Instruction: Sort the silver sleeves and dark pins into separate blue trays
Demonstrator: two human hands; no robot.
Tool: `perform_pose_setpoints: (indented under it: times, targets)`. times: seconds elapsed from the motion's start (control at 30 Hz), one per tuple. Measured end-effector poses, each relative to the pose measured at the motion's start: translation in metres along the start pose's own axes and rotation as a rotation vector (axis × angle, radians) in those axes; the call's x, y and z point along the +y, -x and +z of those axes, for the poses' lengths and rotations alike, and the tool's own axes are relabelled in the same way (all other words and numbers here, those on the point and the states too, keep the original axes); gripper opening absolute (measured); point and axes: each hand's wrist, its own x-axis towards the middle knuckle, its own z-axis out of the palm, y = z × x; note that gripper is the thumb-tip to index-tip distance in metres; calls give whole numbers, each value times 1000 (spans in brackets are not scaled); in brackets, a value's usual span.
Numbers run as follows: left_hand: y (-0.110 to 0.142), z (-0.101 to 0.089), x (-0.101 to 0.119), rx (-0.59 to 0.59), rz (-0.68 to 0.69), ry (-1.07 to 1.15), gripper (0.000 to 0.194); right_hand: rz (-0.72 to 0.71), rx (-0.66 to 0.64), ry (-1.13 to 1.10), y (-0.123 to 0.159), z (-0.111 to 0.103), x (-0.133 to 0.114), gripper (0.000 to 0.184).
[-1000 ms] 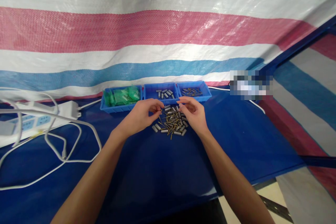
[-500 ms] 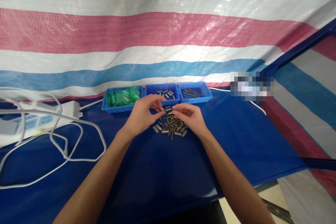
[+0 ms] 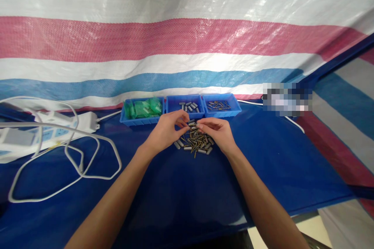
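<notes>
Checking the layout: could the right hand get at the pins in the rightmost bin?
Likely yes: the right hand is near the rightmost bin, whose open top leaves the pins uncovered.

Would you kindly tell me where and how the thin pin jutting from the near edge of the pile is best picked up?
Probably pinch the thin pin by its near end, coming from the near side: that end juts clear of the pile, while the rest runs back into it.
</notes>
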Motion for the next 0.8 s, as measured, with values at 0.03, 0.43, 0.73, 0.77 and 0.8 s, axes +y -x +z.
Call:
perform_pose_setpoints:
  times: [0.03,0.43,0.73,0.77,0.8]
  targets:
    - [0,-1,-3,-37,-11,-38,14,-27,45,20,-1,-1,0,27]
    - [4,-6,-26,-321,16,-408,19,-208,309,87,-6,-13,2,46]
    - [8,-10,-28,-351,9,-303,13,-171,232,101,-3,-7,-1,31]
    - [9,-10,-28,-360,6,-300,12,-173,224,106,-3,-6,-1,30]
    - [9,-11,-27,-365,3,-297,11,-176,215,109,-3,-6,-2,30]
